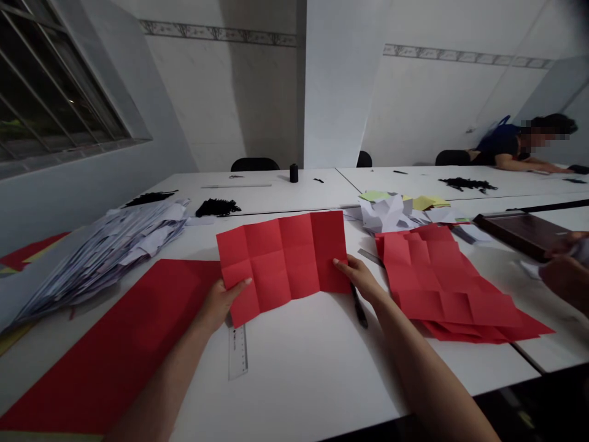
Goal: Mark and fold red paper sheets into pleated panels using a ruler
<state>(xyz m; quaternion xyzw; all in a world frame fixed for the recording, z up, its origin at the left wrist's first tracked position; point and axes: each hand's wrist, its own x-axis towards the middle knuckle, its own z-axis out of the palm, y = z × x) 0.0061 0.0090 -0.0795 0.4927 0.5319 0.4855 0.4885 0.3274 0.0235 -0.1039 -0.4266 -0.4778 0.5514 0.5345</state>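
Observation:
Between my hands, a creased sheet of red paper [285,258] is held up above the white table, its folds making a grid of rectangles. My left hand [223,301] pinches the lower left edge, thumb on the front. At the right edge, my right hand [359,276] grips the sheet in the same way. Beneath it a clear ruler [238,353] lies partly covered by the paper. A black pen-like tool [358,307] rests by my right wrist. On the left is a large flat red sheet [115,337]; on the right, a stack of creased red sheets [442,276].
A big pile of white papers [124,245] leans at the left. Crumpled white, green and yellow paper [391,212] lies behind the red stack. A dark brown box-like object [519,230] and another person's hands [568,270] are at the right. Another person [510,147] leans over the far table.

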